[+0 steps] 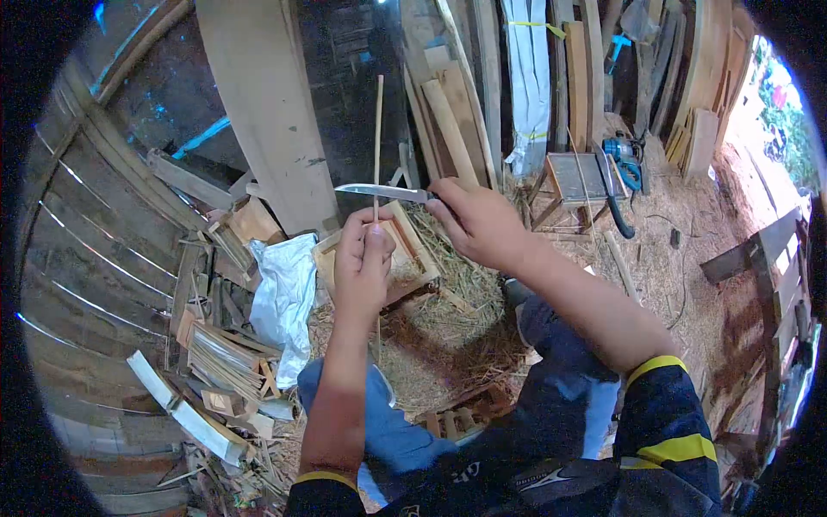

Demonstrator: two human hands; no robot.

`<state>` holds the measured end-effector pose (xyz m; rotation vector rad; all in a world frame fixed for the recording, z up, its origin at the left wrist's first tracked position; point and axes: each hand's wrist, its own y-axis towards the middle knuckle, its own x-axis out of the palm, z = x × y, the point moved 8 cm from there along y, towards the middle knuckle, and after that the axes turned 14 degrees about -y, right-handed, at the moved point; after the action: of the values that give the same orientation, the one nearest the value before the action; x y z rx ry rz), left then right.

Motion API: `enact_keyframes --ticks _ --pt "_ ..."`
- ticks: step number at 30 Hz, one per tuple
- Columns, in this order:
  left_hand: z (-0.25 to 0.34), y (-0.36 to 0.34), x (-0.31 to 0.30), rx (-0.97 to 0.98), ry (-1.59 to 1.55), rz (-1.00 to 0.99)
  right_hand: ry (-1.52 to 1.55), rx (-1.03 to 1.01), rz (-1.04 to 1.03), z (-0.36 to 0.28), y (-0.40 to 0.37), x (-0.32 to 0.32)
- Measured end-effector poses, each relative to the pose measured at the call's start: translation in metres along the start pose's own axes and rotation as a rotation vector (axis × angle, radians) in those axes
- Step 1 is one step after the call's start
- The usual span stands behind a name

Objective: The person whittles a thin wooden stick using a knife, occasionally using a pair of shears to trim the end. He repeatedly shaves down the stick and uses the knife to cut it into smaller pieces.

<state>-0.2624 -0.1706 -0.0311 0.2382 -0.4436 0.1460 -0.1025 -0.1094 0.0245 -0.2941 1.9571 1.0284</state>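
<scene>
My left hand is closed round a thin wooden stick that stands upright, its upper part rising above my fingers. A knife with a long pale blade is gripped in my right hand. Its blade lies level across the stick, just above my left hand, and seems to touch it. The knife's handle is mostly hidden in my right fist. Beneath my hands is a wooden frame or low box with shavings around it.
A small stool at the right bears a large dark-handled blade, beside a blue power tool. Planks lean at the back. A white sack and wood offcuts lie left. Shavings cover the floor.
</scene>
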Motion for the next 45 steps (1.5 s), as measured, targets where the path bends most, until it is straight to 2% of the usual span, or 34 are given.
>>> enact_keyframes --ticks 1,7,16,22,25,28,29,32,34,35,36,38,40,42,43,45 --pt "-0.001 -0.002 0.002 -0.027 -0.017 0.007 -0.004 -0.006 0.041 0.0 0.0 -0.001" --pt "-0.007 -0.008 0.008 -0.137 -0.022 0.063 -0.104 -0.035 -0.023 -0.002 0.001 0.003" --pt "-0.017 -0.006 0.01 -0.178 -0.01 -0.009 -0.151 -0.087 0.024 0.009 0.006 -0.011" --pt "-0.025 -0.017 0.025 -0.349 -0.054 -0.041 -0.153 0.384 0.187 0.091 0.012 -0.038" --pt "-0.024 -0.019 0.028 -0.297 -0.015 -0.032 -0.071 0.679 0.223 0.144 -0.006 -0.034" --pt "-0.012 -0.018 0.023 -0.148 -0.117 0.145 -0.018 0.646 0.16 0.155 -0.017 -0.019" --pt "-0.011 -0.013 0.014 -0.092 -0.049 0.13 0.081 0.699 0.16 0.148 -0.021 -0.013" --pt "0.004 0.0 0.001 0.23 -0.01 0.128 0.237 0.645 0.047 0.129 -0.025 0.016" --pt "0.01 0.003 -0.009 0.295 0.004 0.22 0.341 0.688 -0.043 0.107 -0.032 0.038" --pt "0.012 0.005 -0.012 0.328 0.009 0.261 0.323 0.615 -0.016 0.095 -0.034 0.044" --pt "0.01 0.009 -0.014 0.329 -0.061 0.293 0.303 0.542 0.013 0.08 -0.034 0.043" --pt "0.001 0.02 -0.017 0.323 -0.2 0.348 0.231 0.485 -0.119 0.055 -0.038 0.041" --pt "-0.013 0.032 -0.022 0.307 -0.244 0.386 0.396 0.524 -0.168 0.04 -0.042 0.044" --pt "-0.018 0.041 -0.016 0.308 -0.264 0.42 0.348 0.496 -0.176 0.035 -0.045 0.038" --pt "-0.021 0.044 -0.012 0.344 -0.27 0.348 0.356 0.498 -0.126 0.033 -0.046 0.032" --pt "-0.028 0.05 -0.009 0.345 -0.249 0.341 0.39 0.55 -0.133 0.041 -0.049 0.032"
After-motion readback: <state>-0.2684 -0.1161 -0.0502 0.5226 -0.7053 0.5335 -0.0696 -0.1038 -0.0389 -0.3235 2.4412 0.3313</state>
